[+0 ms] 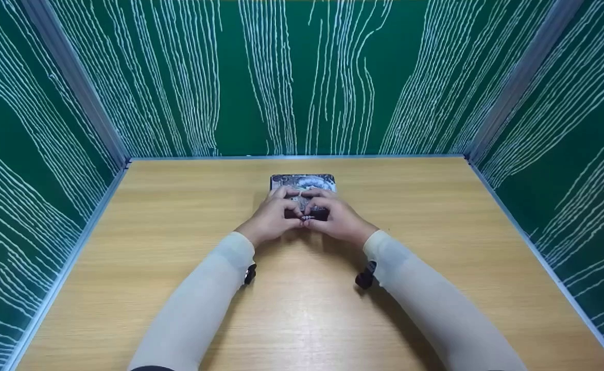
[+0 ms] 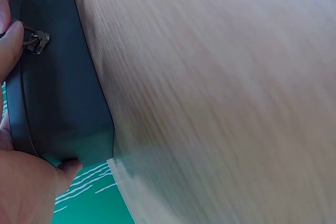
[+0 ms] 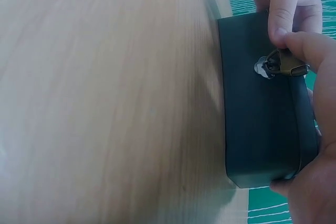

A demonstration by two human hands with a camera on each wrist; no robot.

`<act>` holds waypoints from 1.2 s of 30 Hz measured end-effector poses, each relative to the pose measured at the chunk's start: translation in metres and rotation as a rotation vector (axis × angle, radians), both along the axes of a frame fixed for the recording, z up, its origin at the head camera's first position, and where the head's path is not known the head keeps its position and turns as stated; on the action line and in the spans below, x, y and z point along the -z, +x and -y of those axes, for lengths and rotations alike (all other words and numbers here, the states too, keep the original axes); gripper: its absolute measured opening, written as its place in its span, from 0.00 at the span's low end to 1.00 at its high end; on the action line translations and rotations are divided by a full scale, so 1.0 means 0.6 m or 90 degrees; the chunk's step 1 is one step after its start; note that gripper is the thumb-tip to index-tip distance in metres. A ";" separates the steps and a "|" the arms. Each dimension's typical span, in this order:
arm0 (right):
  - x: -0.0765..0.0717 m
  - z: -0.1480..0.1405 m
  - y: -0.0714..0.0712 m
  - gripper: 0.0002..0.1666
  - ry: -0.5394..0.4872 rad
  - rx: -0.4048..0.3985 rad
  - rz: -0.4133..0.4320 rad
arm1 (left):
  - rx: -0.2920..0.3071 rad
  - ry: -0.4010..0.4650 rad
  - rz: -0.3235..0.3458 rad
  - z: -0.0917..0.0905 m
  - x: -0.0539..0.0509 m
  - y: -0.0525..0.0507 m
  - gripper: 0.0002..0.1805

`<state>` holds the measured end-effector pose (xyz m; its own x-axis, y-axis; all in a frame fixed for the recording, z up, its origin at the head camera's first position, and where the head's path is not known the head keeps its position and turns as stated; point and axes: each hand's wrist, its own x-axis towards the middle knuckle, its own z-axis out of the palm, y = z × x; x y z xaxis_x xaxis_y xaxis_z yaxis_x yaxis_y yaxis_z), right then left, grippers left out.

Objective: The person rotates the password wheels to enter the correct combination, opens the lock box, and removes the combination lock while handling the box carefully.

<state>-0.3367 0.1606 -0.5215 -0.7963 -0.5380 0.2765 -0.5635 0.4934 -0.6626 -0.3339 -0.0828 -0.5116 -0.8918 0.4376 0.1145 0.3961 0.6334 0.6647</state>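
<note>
A small dark box (image 3: pixel 257 124) with a patterned lid (image 1: pixel 309 181) sits on the wooden table, its plain front toward me. A brass padlock (image 3: pixel 293 65) hangs from the metal clasp (image 2: pixel 39 42) at the front. My left hand (image 1: pixel 275 217) lies around the box's left side, thumb and index fingertip meeting at the padlock. From the other side my right hand (image 1: pixel 337 219) mirrors it, its thumb and index finger also pinching at the padlock. Other fingers of both hands rest along the lid and sides. Fingertips partly hide the padlock.
The box stands toward the back of the wooden table (image 1: pixel 302 299). Green panels (image 1: pixel 240 103) with white wavy lines enclose the table at the back and both sides, joined by grey posts (image 1: pixel 518 77).
</note>
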 end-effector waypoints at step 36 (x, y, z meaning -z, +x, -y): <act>-0.003 -0.001 0.000 0.09 -0.006 0.011 0.027 | -0.002 -0.004 0.000 -0.003 -0.002 0.001 0.09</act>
